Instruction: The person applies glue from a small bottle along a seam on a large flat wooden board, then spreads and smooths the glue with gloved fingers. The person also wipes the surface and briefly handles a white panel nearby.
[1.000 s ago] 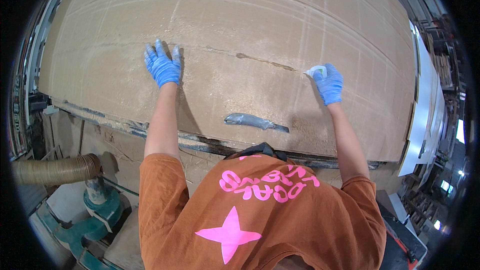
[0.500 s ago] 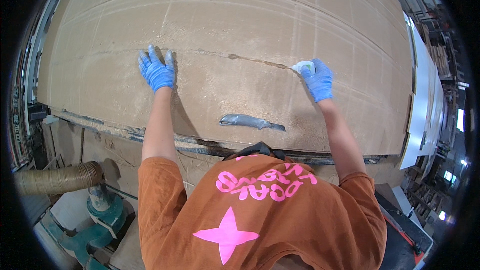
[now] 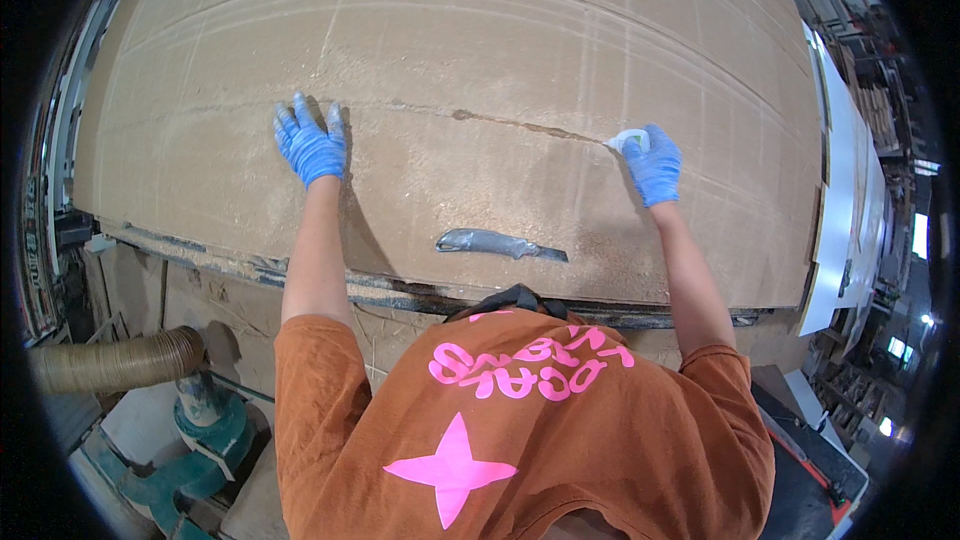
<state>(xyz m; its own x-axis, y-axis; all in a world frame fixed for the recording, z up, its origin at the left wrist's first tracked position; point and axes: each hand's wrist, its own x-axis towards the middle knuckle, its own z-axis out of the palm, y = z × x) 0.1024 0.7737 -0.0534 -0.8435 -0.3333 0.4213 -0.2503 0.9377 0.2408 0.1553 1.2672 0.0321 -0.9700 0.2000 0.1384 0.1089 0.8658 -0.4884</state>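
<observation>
My left hand (image 3: 312, 148), in a blue glove, lies flat with spread fingers on a large dusty brown sheet (image 3: 450, 175). Its fingertips reach a thin seam that crosses the sheet. Over to the right, my gloved right hand (image 3: 656, 170) is closed around a small white bottle (image 3: 632, 138), whose narrow tip points left at the seam. A dark, wet-looking line (image 3: 545, 129) runs along the seam left of that tip. Between my arms, near the sheet's front edge, a grey utility knife (image 3: 495, 242) lies with its blade to the right.
Pale sawdust is scattered around the knife. Down at the lower left are a ribbed hose (image 3: 120, 360) and a green machine part (image 3: 215, 425). White panels (image 3: 840, 200) stick out past the sheet's right edge. Wooden pieces (image 3: 880, 110) stand stacked farther right.
My right hand has shifted right along the seam with the bottle, and the dark line now reaches farther right. My left hand stays in place on the sheet.
</observation>
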